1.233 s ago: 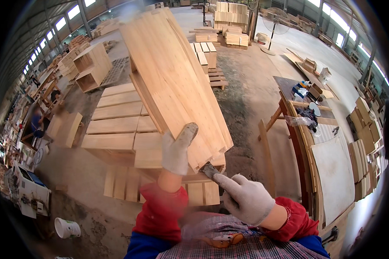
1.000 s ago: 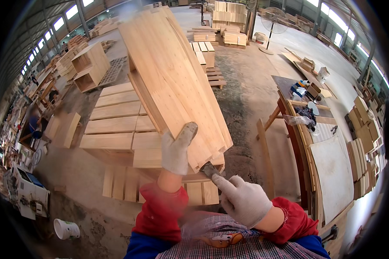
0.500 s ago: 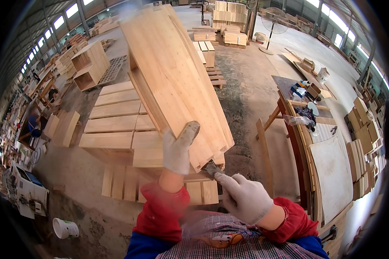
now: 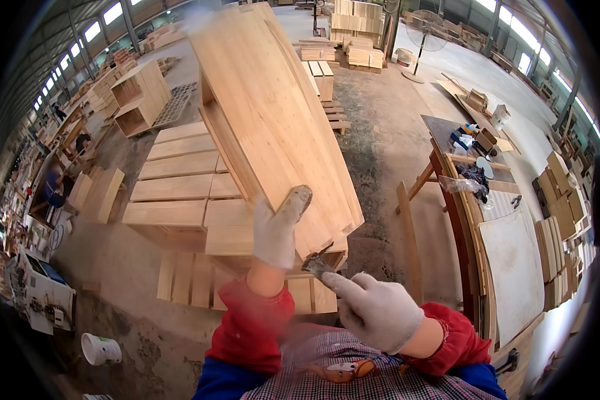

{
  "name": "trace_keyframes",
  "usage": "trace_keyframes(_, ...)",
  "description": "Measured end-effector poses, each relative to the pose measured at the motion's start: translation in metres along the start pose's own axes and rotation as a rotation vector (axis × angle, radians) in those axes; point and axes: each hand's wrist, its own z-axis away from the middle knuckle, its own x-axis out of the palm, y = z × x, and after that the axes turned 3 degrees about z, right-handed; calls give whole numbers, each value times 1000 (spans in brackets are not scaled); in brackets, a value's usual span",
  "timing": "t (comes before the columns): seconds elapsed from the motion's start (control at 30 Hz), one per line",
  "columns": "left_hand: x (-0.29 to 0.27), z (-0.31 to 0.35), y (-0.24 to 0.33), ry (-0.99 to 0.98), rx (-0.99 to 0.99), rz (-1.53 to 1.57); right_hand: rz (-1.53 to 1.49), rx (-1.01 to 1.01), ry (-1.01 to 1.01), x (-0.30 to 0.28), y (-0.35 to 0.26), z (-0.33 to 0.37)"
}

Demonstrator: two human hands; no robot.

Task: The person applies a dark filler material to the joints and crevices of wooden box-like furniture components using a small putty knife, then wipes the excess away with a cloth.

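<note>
A long, pale wooden box (image 4: 280,133), resembling a drawer, is tilted up before me, its open side turned left. At its near left edge, my gloved left hand (image 4: 278,230) grips it with the thumb lying on the broad face. My right hand (image 4: 383,310), also in a white glove, is closed around a dark, stained scraper (image 4: 318,265) that looks like a putty knife. The scraper's blade is at the box's near end, by the corner joint; whether it touches the wood I cannot tell. My left fingers are mostly hidden behind the box.
Stacked wooden boxes (image 4: 173,190) stand beneath and left of the held one. To the right is a long workbench (image 4: 520,267) carrying a pale sheet, a plastic bag and small supplies. A white bucket (image 4: 101,349) lies at lower left; a standing fan (image 4: 420,50) is farther back.
My right hand has drawn the scraper slightly left, and its blade now points up along the box's near end. The box and my left hand have barely shifted.
</note>
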Motion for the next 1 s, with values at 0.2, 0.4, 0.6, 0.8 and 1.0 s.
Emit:
trace_keyframes(0.2, -1, -2, 2, -45, 8, -42, 146, 0, -147, 6, -3, -3)
trace_keyframes(0.4, -2, -1, 6, -28, -33, -46, 73, -5, -42, -1, -9, -3)
trace_keyframes(0.6, 3, -1, 6, 7, -4, -77, 53, 6, -86, -3, -4, -1)
trace_keyframes(0.8, 5, 0, 8, 1, 7, -75, 68, 21, -104, -1, -3, 3)
trace_keyframes(1.0, 4, -1, 7, 3, 19, -75, 8, -22, -3, 12, 9, 2)
